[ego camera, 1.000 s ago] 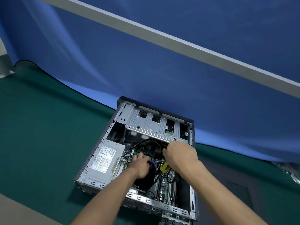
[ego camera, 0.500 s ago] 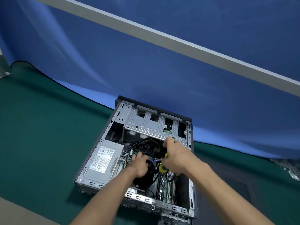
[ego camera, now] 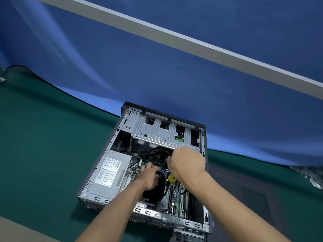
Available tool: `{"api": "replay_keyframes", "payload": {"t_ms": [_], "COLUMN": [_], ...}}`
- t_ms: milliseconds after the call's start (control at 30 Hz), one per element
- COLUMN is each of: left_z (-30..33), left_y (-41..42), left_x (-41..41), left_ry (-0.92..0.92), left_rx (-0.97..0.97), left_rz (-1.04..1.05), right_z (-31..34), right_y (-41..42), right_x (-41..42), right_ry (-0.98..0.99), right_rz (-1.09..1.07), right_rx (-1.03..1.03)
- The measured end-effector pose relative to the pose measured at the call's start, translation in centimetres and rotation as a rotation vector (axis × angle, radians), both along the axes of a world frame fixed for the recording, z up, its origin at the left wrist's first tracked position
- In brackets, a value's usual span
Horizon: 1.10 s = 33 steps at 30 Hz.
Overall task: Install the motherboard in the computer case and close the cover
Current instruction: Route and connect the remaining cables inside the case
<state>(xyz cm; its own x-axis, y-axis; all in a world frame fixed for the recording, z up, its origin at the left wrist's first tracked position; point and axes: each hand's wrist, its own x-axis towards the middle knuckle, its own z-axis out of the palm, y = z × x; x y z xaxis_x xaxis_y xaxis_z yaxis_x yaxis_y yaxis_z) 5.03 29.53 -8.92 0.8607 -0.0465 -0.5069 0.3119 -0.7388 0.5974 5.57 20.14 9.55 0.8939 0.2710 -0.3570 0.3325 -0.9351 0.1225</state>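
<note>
green table mat point(ego camera: 43, 145) under open computer case point(ego camera: 204, 154), dark cover point(ego camera: 244, 189) alongside

— What is lying under everything here?

— A dark green mat point(ego camera: 43, 145) is covering the table, and a strip of bare beige tabletop point(ego camera: 15, 229) is showing at the near left corner.

— And behind it?

— A blue cloth point(ego camera: 157, 70) is hanging as a backdrop across the far side, its lower edge draping onto the mat. Soft light is falling on its folds at the left.

— Anything else?

— A grey bar point(ego camera: 192, 42) is running diagonally across the cloth, and crumpled clear plastic point(ego camera: 312, 177) is lying at the right edge.
</note>
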Motion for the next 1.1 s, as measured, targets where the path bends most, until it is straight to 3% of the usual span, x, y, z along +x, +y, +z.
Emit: {"api": "replay_keyframes", "payload": {"t_ms": [167, 367, 500, 567, 700, 833, 900, 1000, 1033, 1100], "left_z": [0.1, 0.0, -0.2, -0.3, -0.3, -0.3, -0.2, 0.0, 0.0, -0.1], "left_y": [0.0, -0.1, -0.2, -0.2, -0.2, -0.2, -0.2, -0.2, -0.2, -0.2], "left_x": [-0.1, 0.1, 0.1, 0.2, 0.2, 0.2, 0.2, 0.1, 0.1, 0.1], "left_ry": [0.014, -0.001, -0.002, -0.007, -0.004, -0.007, -0.006, -0.008, -0.009, -0.007], "left_rx": [-0.025, 0.001, -0.007, -0.015, -0.033, -0.049, -0.050, -0.044, -0.045, -0.055], "left_rz": [0.008, 0.003, 0.014, 0.020, 0.032, 0.037, 0.040, 0.042, 0.043, 0.044], "right_z": [1.0, 0.6, 0.9, 0.7, 0.6, 1.4, 1.0, 0.6, 0.8, 0.9], "right_y": [0.2, -0.5, -1.4, -1.7, -1.5, -2.0, -2.1, -1.7, -1.6, -1.5], "right_x": [1.2, 1.3, 1.2, 0.9, 0.3, 1.1, 1.0, 0.9, 1.0, 1.2], "right_ry": [0.365, 0.142, 0.357, 0.270, 0.097, 0.381, 0.341, 0.124, 0.154, 0.400], "right_rz": [-0.095, -0.161, -0.181, -0.156, -0.048, -0.144, -0.128, -0.093, -0.089, -0.110], "right_rx": [0.010, 0.008, 0.113, 0.142, -0.080, 0.034, 0.089, -0.014, -0.061, -0.071]}}
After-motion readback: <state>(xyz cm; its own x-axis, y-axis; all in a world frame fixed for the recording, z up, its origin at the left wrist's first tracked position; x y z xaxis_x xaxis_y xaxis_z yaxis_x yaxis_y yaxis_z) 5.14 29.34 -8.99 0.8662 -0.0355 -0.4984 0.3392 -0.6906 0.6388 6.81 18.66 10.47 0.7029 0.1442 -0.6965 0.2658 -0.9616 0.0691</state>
